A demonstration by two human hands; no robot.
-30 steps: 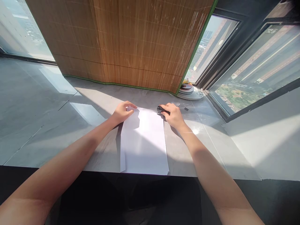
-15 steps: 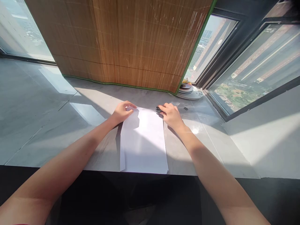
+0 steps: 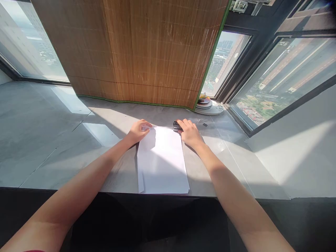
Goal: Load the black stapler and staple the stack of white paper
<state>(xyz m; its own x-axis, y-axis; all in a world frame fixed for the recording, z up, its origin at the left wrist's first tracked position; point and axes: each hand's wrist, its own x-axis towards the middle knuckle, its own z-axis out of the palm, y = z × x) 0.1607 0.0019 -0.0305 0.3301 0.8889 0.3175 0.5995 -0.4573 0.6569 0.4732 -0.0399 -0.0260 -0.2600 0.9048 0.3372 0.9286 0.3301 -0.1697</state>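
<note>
A stack of white paper sheets (image 3: 162,164) lies flat on the grey stone sill, partly in sun and partly in shade. My left hand (image 3: 139,131) grips it at the far left corner, thumb on top and fingers curled at the edge. In my right hand (image 3: 190,132) is a small black stapler (image 3: 176,126), held at the far right corner of the sheets. Its jaws point left over the paper's edge; whether they touch the sheets I cannot tell. Past my right hand lies a short dark strip (image 3: 205,124), perhaps staples.
A brown bamboo blind (image 3: 147,52) with green edging hangs behind the sill (image 3: 78,157). Stacked plates (image 3: 208,106) stand at the back right beside the window frame (image 3: 231,77). The sill's front edge drops off just below the paper.
The view has tilted up slightly. My right hand has turned the stapler a little at the paper's corner, so more of its jaws shows. My left hand keeps its hold.
</note>
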